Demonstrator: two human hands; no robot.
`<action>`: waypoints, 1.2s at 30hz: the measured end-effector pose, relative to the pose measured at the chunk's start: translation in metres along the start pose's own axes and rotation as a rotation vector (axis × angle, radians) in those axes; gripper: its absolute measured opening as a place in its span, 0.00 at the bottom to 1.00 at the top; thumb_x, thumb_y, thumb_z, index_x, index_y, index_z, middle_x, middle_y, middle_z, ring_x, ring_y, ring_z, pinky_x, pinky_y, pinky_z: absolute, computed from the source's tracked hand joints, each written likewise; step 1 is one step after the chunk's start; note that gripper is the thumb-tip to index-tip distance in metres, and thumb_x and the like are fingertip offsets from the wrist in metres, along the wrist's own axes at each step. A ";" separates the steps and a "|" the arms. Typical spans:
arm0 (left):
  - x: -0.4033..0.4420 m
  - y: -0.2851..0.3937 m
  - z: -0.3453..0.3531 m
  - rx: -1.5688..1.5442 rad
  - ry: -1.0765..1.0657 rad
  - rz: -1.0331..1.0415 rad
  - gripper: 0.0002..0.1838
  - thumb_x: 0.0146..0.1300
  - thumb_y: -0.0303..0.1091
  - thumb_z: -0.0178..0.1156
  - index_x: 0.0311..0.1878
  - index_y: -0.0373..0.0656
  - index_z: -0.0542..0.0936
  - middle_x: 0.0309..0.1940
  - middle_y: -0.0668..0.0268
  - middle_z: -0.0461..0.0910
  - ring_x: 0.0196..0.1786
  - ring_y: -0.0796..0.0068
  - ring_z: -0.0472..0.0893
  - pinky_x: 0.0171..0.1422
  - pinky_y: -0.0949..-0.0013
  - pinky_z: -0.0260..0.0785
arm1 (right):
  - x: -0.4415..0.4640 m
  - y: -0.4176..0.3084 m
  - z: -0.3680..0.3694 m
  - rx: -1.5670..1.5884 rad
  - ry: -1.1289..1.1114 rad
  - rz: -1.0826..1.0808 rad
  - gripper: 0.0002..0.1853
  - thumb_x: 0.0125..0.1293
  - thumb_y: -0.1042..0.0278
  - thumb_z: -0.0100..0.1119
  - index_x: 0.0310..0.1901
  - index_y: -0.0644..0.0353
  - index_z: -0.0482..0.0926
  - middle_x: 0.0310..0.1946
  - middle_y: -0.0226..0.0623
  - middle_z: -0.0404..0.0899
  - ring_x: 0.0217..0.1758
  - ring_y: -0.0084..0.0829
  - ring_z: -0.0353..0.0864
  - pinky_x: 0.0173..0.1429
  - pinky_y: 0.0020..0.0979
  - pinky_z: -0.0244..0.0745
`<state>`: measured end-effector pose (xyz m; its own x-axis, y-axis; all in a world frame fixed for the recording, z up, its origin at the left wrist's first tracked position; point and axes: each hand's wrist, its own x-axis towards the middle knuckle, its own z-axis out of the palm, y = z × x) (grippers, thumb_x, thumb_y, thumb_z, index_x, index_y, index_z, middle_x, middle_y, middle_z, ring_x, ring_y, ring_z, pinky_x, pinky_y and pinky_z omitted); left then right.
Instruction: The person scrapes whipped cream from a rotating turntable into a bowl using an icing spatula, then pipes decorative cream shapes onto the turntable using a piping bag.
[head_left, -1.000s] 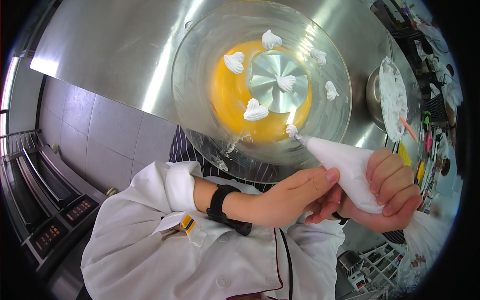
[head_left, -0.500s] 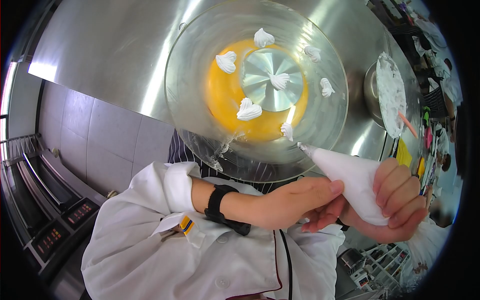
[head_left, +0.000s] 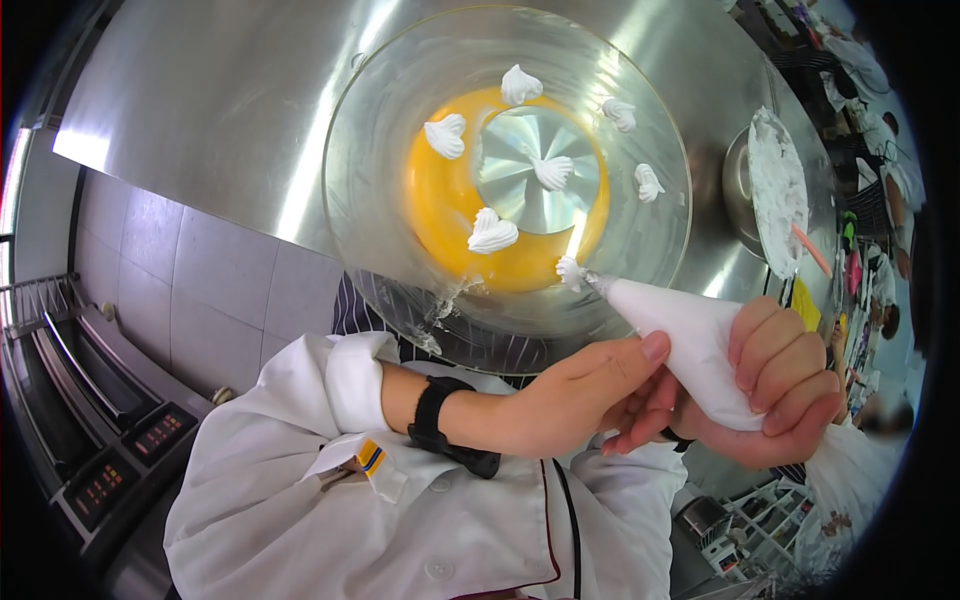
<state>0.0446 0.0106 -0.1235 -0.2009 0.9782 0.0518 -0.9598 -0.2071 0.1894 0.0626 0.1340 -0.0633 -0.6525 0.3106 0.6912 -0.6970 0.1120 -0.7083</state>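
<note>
My right hand [head_left: 785, 385] is wrapped round the wide end of a white piping bag [head_left: 695, 340]. The bag's metal tip touches a small white cream shape [head_left: 570, 272] near the lower edge of the yellow ring on a clear round turntable [head_left: 660, 230]. Beside the bag is my left hand [head_left: 590, 390], its thumb against the bag's side and its fingers partly curled below. Several piped cream shapes lie on the turntable, among them a heart-like one [head_left: 492, 231] and one at the centre [head_left: 553, 172].
Right of the turntable, a metal bowl [head_left: 741, 190] stands with a cream-covered surface [head_left: 780, 195] and an orange-pink handle [head_left: 811, 250] over it. The steel table [head_left: 220, 110] extends left. An appliance with red displays [head_left: 95, 480] is at lower left. People are visible at far right.
The piping bag moved away to the lower right, then returned so that its tip again meets the lower cream shape. My hands moved with it, and the turntable appears slightly further left.
</note>
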 end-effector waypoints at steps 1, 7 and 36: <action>0.000 0.000 -0.001 -0.001 0.001 0.001 0.25 0.72 0.51 0.29 0.35 0.38 0.68 0.20 0.63 0.68 0.22 0.74 0.66 0.29 0.74 0.60 | 0.000 0.000 0.000 0.005 -0.005 -0.003 0.20 0.70 0.60 0.30 0.18 0.51 0.59 0.16 0.26 0.61 0.17 0.24 0.58 0.24 0.27 0.59; 0.001 0.000 -0.001 -0.004 0.007 0.005 0.25 0.72 0.51 0.29 0.34 0.39 0.67 0.20 0.63 0.68 0.22 0.74 0.66 0.30 0.74 0.61 | 0.000 0.002 -0.001 -0.035 -0.024 -0.032 0.19 0.69 0.63 0.30 0.18 0.52 0.59 0.16 0.27 0.61 0.16 0.24 0.58 0.23 0.28 0.58; 0.000 -0.002 0.000 -0.028 0.009 0.017 0.25 0.72 0.51 0.30 0.35 0.39 0.68 0.21 0.64 0.68 0.23 0.76 0.66 0.28 0.75 0.60 | -0.002 -0.003 0.002 -0.058 -0.014 -0.003 0.20 0.69 0.60 0.29 0.17 0.51 0.59 0.16 0.27 0.59 0.16 0.24 0.57 0.23 0.27 0.57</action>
<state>0.0470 0.0107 -0.1243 -0.2183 0.9748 0.0463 -0.9614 -0.2230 0.1612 0.0651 0.1313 -0.0621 -0.6548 0.2973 0.6948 -0.6807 0.1675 -0.7132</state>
